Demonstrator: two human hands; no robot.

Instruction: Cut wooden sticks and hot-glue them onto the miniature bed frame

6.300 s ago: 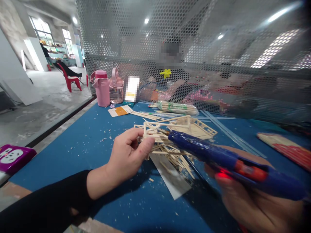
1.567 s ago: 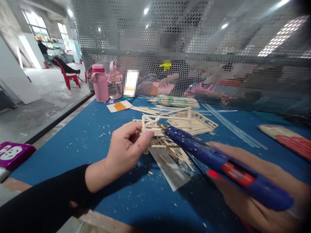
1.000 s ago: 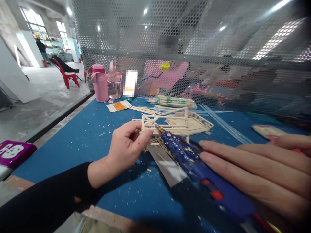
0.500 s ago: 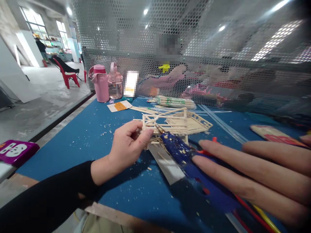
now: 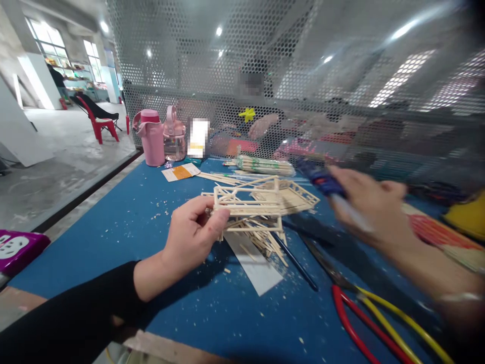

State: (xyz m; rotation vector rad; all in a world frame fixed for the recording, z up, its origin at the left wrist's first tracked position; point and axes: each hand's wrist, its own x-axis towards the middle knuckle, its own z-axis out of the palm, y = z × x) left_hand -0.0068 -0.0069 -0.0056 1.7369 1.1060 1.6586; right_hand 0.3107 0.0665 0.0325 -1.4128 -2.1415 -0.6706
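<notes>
My left hand (image 5: 195, 227) pinches the left end of a small frame (image 5: 246, 206) built from thin wooden sticks, held above the blue table (image 5: 125, 227). Beyond the frame's right side is a wooden piece (image 5: 297, 197) with a railing-like edge; whether the two are joined I cannot tell. My right hand (image 5: 373, 207), blurred, is wrapped round a dark blue hot glue gun (image 5: 322, 177), off to the right of the frame. A pale glue stick (image 5: 354, 215) seems to stick out of its back. Loose cut sticks (image 5: 267, 240) lie under the frame on a white sheet (image 5: 261, 275).
Scissors (image 5: 350, 288) with red and yellow handles lie at the front right, beside a dark pen-like rod (image 5: 299, 265). Bagged sticks (image 5: 263, 165), a pink flask (image 5: 151, 139) and a clear bottle (image 5: 174, 139) stand or lie at the back. Perforated metal screen (image 5: 182, 65) behind.
My right hand has carried the glue gun away from the frame, to the right and back, uncovering the scissors and loose sticks. My left hand keeps its hold on the frame.
</notes>
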